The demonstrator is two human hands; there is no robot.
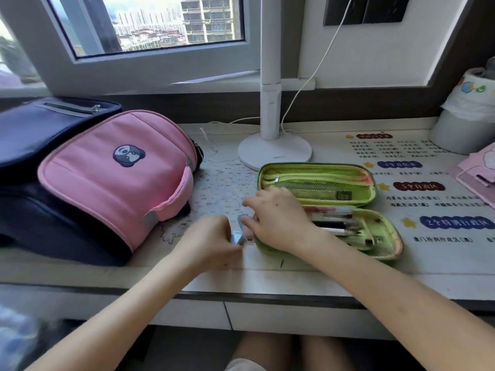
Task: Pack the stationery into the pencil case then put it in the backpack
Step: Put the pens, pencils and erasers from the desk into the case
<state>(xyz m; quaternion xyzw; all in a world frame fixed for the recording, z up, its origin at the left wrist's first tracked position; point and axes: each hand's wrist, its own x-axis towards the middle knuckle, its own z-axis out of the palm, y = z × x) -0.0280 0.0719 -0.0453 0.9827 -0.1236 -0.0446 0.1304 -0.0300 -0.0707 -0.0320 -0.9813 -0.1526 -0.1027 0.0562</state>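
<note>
Beside a big window [150, 22] stands a pale desk [267, 274], and the packing is happening on it.

The green pencil case [316, 180] lies wide open near the middle of the desk, with its mesh lid flat toward the window. Some pens [334, 224] are already lying in the bottom half. Just beside the left end of the case is a small blue and white thing [237, 236]. It is blurry, so I cannot say what it is. The left hand [211, 236] has its fingers curled round it. The right hand [278, 220] lies over the left end of the case with bent fingers that reach the blue thing. I cannot tell if it is gripping or only touching.

So the job looks like it is at the first part: getting the last bits into the case. Next, the blue thing needs to go in with the pens, lying flat so the lid can fold over. After that comes zipping the case shut.

The pink and dark blue backpack [112, 183] lies on its back to the left, apart from the case. I cannot tell if its zip is open, so that may need doing too. A white lamp [276, 153] stands behind the case.
</note>
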